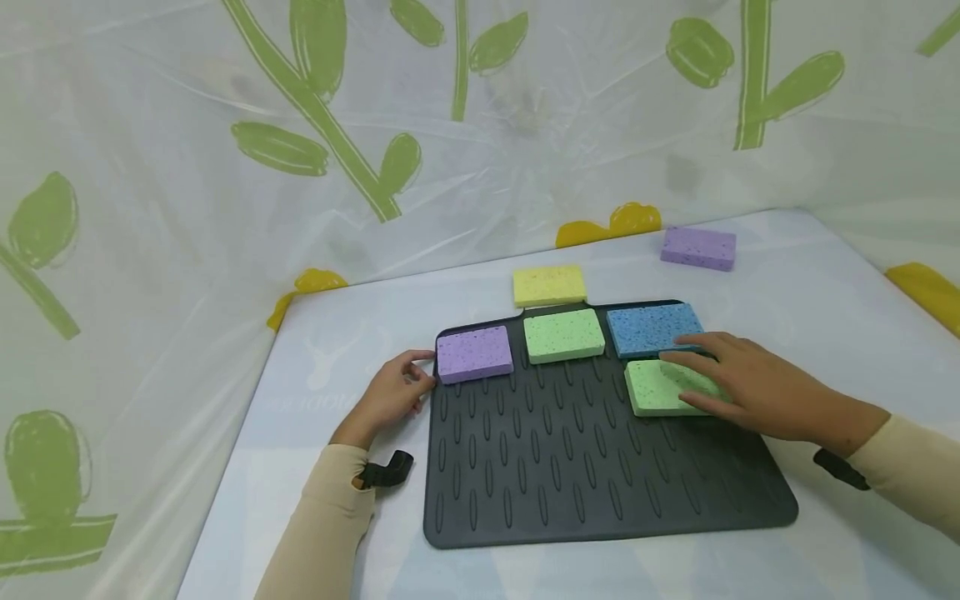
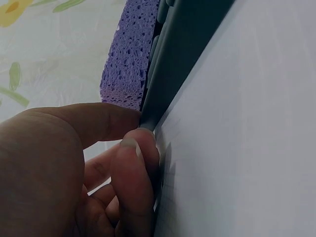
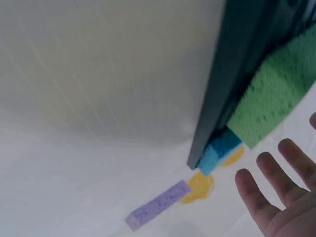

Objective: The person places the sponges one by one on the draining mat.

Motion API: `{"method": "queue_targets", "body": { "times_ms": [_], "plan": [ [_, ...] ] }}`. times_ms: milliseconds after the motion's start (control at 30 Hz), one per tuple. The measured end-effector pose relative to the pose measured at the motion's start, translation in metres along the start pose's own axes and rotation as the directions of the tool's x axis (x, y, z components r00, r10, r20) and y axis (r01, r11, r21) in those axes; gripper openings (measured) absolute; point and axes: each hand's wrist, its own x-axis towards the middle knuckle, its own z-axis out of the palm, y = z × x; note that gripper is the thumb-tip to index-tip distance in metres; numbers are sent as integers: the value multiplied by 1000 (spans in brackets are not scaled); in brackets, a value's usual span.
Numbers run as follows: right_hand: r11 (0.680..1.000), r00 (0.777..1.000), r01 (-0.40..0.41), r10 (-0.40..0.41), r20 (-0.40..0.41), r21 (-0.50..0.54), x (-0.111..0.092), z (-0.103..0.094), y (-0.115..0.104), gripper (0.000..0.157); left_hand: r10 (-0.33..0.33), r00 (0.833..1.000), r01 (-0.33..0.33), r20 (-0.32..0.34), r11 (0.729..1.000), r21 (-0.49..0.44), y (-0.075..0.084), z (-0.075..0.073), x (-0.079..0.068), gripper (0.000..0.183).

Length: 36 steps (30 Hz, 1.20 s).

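Observation:
A dark grey ridged mat (image 1: pixel 555 467) lies on the table with sponges along its far side. My left hand (image 1: pixel 392 392) is at its left edge beside a purple sponge (image 1: pixel 475 354); in the left wrist view its fingertips touch the mat's rim (image 2: pixel 170 74), other fingers bent. My right hand (image 1: pixel 772 387) hovers, fingers spread, over a light green sponge (image 1: pixel 652 387) on the right. The right wrist view shows a gap between those fingers (image 3: pixel 256 195) and the green sponge (image 3: pixel 276 94). Behind it lies a blue sponge (image 1: pixel 648 327), and another green sponge (image 1: pixel 564 335) sits left of the blue one.
Past the mat's far edge a yellow sponge (image 1: pixel 549 285) lies on the white tabletop. Another purple sponge (image 1: pixel 699 248) is at the far right, near the back. A white sheet with green leaf prints (image 1: pixel 517 167) hangs behind the table.

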Motion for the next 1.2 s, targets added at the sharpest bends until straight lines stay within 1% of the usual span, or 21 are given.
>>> {"method": "queue_targets", "body": {
  "times_ms": [133,267,567,767,967,1033,1200],
  "plan": [
    [1000,999,-24,24,-24,19,5,-6,3,53,-4,1000,4,15,1000,-6,-3,0,0,50],
    [996,996,-86,86,-16,17,9,-12,11,54,2,1000,-2,17,1000,-18,-3,-1,0,49],
    [980,980,-199,199,2,3,13,-15,46,56,-4,999,4,33,1000,-5,-1,1,2,50],
    [960,958,-280,280,53,-15,27,-17,71,55,-6,1000,6,15,1000,11,-2,0,3,50],
    [932,925,-362,358,129,9,42,-15,92,56,7,1000,-6,25,1000,-12,-2,0,4,50],
    [926,917,-377,372,146,7,47,-14,97,57,5,1000,-5,18,1000,-12,-1,0,3,50],
    [920,908,-391,387,162,-9,57,-12,105,59,-1,1000,1,11,1000,-9,-2,-1,2,50]
  ]
}}
